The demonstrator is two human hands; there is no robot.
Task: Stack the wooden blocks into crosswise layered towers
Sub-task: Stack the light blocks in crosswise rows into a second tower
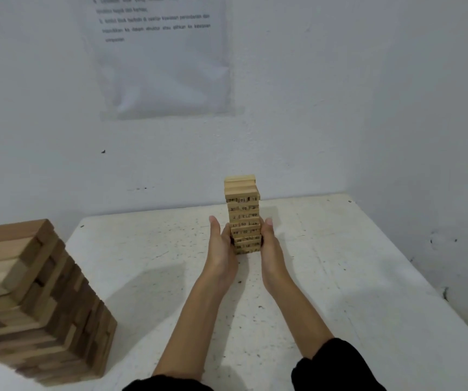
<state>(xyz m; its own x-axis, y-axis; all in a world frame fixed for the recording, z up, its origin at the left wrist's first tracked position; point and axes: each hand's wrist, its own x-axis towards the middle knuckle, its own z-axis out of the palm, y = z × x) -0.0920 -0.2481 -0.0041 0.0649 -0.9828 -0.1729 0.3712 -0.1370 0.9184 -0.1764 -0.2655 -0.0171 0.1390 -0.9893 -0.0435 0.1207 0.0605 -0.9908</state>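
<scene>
Squaring up, by the look of it. At 12 o'clock on the table (340, 277), towards the far edge: a slim tower of numbered blocks (242, 218), upright, with the top 2 or 3 layers slightly off towards 9 o'clock. Left hand (223, 246) flat against the 9 o'clock face, right hand (269, 244) against the 3 o'clock face, both low on the stack. Fingers straight and laid along the wood, not curled round any single block (tips on the far side hidden). At 8 o'clock, well apart: a larger tower of plain blocks (38, 300), seemingly complete.

To do this well:
- Press evenly from both sides at once, palms parallel.
- Slide upward in small stages to nudge the offset upper layers into line.
- Avoid squeezing hard low down, which would likely bow the stack.
- Release both sides together, slowly.
</scene>
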